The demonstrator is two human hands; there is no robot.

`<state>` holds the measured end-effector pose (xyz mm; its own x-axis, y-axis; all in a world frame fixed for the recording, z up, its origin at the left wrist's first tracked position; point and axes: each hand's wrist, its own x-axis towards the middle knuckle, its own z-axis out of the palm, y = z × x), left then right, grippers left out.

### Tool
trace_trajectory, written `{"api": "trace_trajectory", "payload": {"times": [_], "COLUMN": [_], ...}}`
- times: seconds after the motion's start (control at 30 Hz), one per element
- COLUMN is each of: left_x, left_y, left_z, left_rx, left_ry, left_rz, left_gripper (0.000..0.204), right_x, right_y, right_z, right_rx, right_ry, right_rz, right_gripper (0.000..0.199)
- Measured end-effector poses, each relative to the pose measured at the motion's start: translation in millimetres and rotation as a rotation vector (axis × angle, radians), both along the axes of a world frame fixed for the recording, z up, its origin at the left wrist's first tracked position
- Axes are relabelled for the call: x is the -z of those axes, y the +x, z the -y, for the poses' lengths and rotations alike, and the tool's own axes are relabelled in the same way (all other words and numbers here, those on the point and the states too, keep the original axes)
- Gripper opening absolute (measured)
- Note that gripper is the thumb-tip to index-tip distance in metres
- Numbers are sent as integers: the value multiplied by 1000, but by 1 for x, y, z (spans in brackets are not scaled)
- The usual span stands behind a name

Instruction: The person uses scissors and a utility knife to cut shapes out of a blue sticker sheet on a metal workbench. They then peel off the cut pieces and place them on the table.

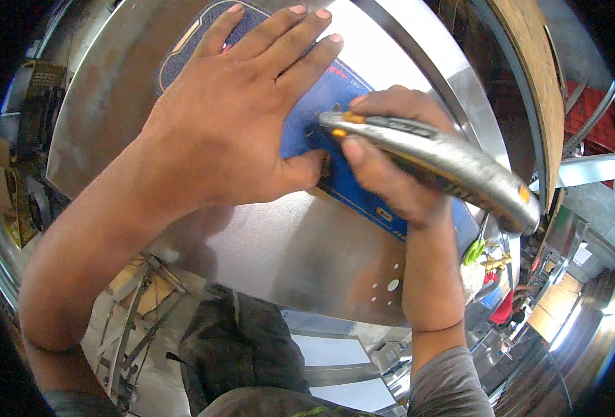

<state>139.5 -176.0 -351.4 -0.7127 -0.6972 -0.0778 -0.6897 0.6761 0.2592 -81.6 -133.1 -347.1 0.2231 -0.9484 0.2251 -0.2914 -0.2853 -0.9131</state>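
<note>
My left hand (227,118) lies flat with fingers spread on a blue printed panel (359,170), pressing it to a shiny metal worktop (279,236). In my right hand (404,167) is a silver utility knife (432,153) with yellow-orange accents, gripped between thumb and fingers. Its narrow front end points left and meets the blue panel just right of my left hand, near some small dark marks. The blade itself is too small to make out. My left thumb rests by the panel's near edge, a short way from the knife tip.
Green-handled scissors (474,250) and a brass-coloured fitting (496,263) lie at the right, beyond my right forearm. Small holes (393,285) pierce the worktop's near side. A wooden board edge (529,76) stands at the far right. Metal frames (130,320) are on the floor at lower left.
</note>
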Motion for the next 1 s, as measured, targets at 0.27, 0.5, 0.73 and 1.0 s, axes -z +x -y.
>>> {"api": "trace_trajectory", "payload": {"times": [0.27,0.5,0.73,1.0], "left_x": [2,-12,-29,-37], "left_y": [0,-2,-1,-2], "left_z": [-11,-12,-6,4], "left_rx": [-42,-35,-49,-55], "left_ry": [-194,-137,52,228], "left_rz": [-103,-14,-42,-29], "left_gripper": [97,96,91,88], "right_x": [2,-6,-64,-80], "right_y": [-16,-25,-102,-84], "right_z": [-5,-11,-127,-191], "right_rx": [116,229,559,591], "right_ry": [338,385,409,390], "right_rz": [498,667,-784,-1165], "right_gripper": [40,38,37,54]}}
